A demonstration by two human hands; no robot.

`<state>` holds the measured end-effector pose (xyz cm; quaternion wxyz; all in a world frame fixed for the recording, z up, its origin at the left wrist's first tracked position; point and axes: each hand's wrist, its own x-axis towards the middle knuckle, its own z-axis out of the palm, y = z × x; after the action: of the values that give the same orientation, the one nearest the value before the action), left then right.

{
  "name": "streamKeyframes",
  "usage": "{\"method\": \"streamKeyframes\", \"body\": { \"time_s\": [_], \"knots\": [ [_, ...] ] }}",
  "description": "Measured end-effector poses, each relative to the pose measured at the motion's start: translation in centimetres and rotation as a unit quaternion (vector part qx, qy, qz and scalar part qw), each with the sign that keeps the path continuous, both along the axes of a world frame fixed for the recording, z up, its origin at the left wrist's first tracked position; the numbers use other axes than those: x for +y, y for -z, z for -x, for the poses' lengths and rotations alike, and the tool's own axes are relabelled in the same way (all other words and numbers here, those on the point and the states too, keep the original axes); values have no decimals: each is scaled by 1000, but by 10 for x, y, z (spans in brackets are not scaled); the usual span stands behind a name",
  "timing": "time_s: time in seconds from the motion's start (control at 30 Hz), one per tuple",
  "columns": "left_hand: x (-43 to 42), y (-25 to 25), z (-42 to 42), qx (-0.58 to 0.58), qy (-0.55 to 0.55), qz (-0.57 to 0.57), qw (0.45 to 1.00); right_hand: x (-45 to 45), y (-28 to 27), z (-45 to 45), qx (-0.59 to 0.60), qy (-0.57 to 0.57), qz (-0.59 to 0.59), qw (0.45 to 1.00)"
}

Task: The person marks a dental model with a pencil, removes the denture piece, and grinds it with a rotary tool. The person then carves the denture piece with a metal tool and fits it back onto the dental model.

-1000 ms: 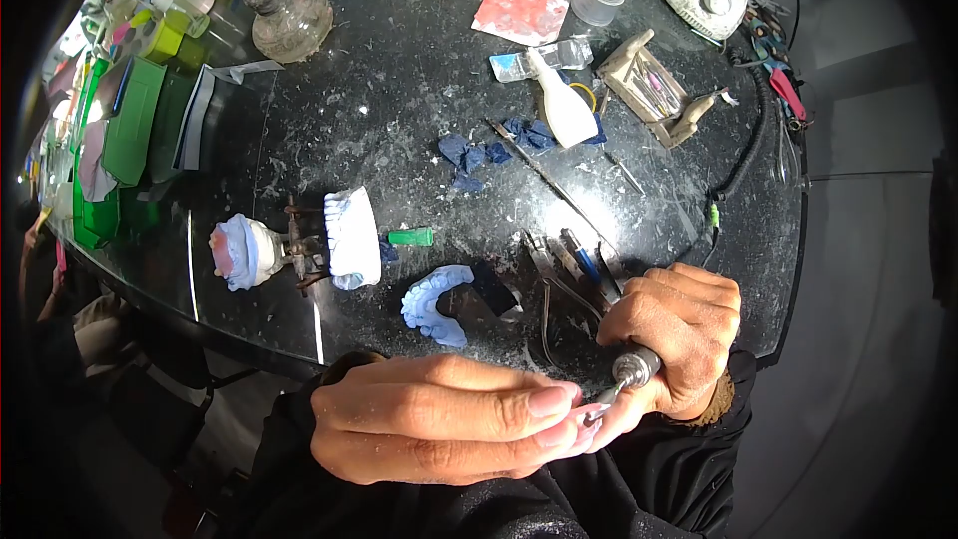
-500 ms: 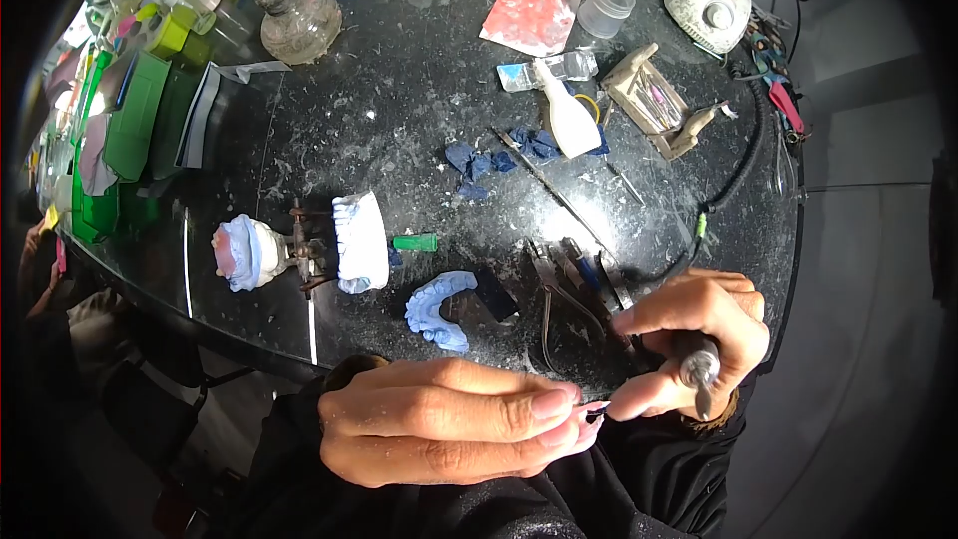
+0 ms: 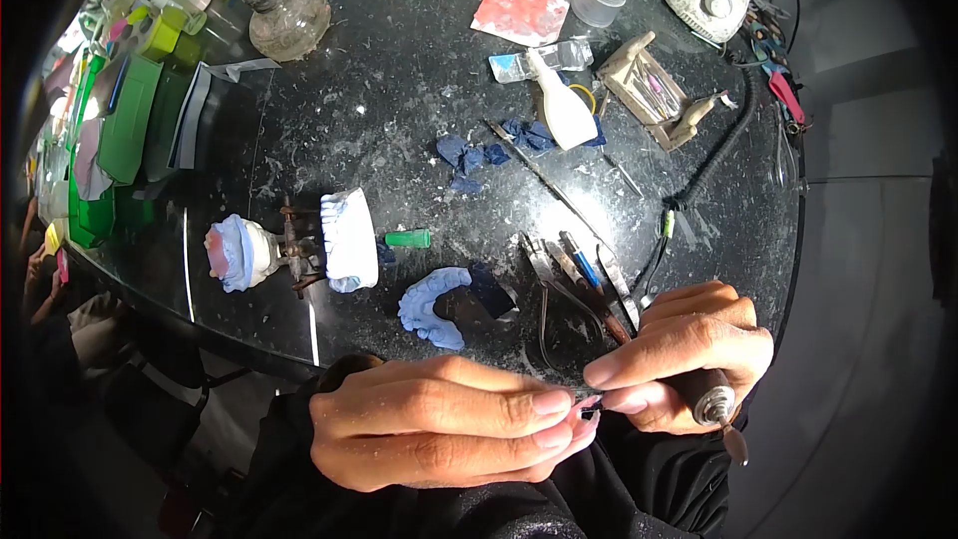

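Observation:
My left hand [image 3: 439,424] is closed in a pinch on a small pinkish, glossy dental piece [image 3: 591,411], mostly hidden by the fingers. Close beside it, my right hand [image 3: 689,354] is wrapped round a rotary handpiece [image 3: 713,401], whose rounded bur points down and away from the piece. The right thumb and index fingertip reach the piece's edge; I cannot tell whether they touch it. Beyond the hands lies a blue horseshoe-shaped dental cast [image 3: 431,307]. Pliers [image 3: 559,284] and several slim hand tools [image 3: 611,279] lie just past the right hand.
An articulator [image 3: 296,248] carries a white toothed cast [image 3: 349,240] and a blue-and-pink one [image 3: 238,252]. A white bottle [image 3: 564,110], a wooden tool holder [image 3: 644,90] and a glass burner [image 3: 287,20] stand farther back. The handpiece cord [image 3: 714,160] runs along the right.
My right hand has shifted its fingertips in toward the piece. The handpiece has swung lower and to the right, its bur farther from my left hand. The view has shifted slightly.

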<state>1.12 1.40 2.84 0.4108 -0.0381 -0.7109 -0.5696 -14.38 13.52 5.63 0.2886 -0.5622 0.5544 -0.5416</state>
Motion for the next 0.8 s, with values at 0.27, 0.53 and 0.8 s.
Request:
{"method": "streamKeyframes", "body": {
  "time_s": [0.27,0.53,0.8],
  "knots": [
    [0,1,0,-14,9,5,1000,-1,6,-3,-13,10,19,1000],
    [-4,11,3,22,65,-61,996,0,4,-3,52,43,-4,998],
    [-8,15,7,18,26,-25,999,8,-1,-8,395,166,-128,894]
  ]
}}
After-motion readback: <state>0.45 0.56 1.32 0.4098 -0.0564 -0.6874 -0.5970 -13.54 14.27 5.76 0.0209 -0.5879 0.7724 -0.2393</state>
